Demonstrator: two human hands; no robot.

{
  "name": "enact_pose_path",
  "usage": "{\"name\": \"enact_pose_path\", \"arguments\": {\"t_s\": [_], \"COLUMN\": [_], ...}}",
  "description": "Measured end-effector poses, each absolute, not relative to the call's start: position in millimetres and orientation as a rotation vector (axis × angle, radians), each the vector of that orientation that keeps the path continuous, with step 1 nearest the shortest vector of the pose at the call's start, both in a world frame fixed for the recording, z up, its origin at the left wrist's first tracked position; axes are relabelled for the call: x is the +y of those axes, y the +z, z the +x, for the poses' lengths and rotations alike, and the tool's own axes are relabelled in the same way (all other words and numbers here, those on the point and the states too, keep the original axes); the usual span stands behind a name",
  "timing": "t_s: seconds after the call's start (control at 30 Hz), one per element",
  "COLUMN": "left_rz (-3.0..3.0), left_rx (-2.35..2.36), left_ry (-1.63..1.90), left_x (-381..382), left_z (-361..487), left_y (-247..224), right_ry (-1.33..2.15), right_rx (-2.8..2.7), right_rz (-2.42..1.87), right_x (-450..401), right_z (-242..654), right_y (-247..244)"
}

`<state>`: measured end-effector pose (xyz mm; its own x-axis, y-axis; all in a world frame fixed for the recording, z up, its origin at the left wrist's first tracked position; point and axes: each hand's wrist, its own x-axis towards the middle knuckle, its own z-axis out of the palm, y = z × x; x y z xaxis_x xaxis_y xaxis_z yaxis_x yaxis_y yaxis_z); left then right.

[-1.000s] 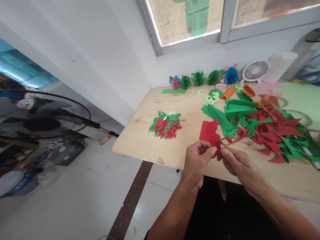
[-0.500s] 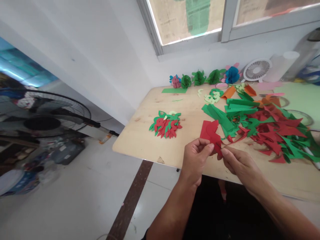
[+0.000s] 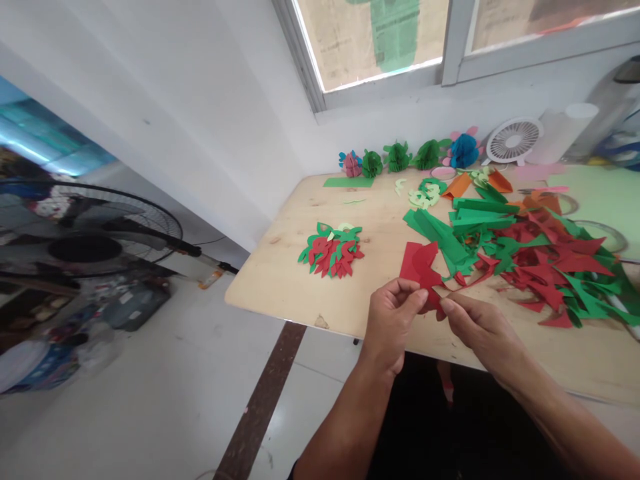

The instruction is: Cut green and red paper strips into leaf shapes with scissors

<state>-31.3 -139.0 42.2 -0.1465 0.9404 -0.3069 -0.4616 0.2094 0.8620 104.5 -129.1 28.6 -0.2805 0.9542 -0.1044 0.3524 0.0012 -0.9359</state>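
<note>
My left hand [image 3: 393, 320] pinches a folded piece of red paper [image 3: 424, 267] between thumb and fingers, just above the table's front edge. The paper has a curved, partly cut outline, and a rectangular part sticks up at its left. At the lower right edge of this paper, my right hand [image 3: 473, 323] is closed, thumb against fingers, pinching the edge there. A thin sliver of paper runs between the right fingertips and the main piece. To the left lies a pile of red and green leaf-shaped paper cutouts [image 3: 333, 250].
Red and green paper scraps [image 3: 550, 260] are heaped at the right of the wooden table [image 3: 280, 267]. Pale green cutouts [image 3: 425, 195] lie behind. Paper pompom flowers [image 3: 399, 157] and a small white fan [image 3: 514, 140] stand along the wall. A large black fan [image 3: 85, 243] stands at left.
The edge of the red paper has come apart a little near my right fingertips, and a narrow gap shows there. Both hands have hardly moved.
</note>
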Motion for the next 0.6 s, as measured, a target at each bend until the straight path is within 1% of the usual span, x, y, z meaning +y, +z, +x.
{"name": "enact_pose_path", "arguments": {"t_s": [0.13,0.23,0.3,0.43,0.53,0.6], "left_rz": [0.572,0.64,0.746,0.999,1.228,1.413], "left_rx": [1.159,1.265,1.355,1.56,1.898,1.961], "left_ry": [1.36,1.379,1.327,1.182,1.313,1.303], "left_x": [-139,-133,-122,-92,-79,-77], "left_z": [-33,-44,-59,-93,-104,-98], "left_y": [40,31,23,14,12,8], "right_ry": [1.347,1.415,1.409,1.323,1.213,1.181], "right_rx": [-1.636,-1.532,-1.497,-1.56,-1.613,-1.639], "right_rz": [-1.347,-1.394,-1.408,-1.455,-1.457,-1.457], "right_x": [-129,-130,-130,-130,-127,-125], "right_z": [110,119,125,130,128,125], "right_y": [28,23,19,16,18,17]}}
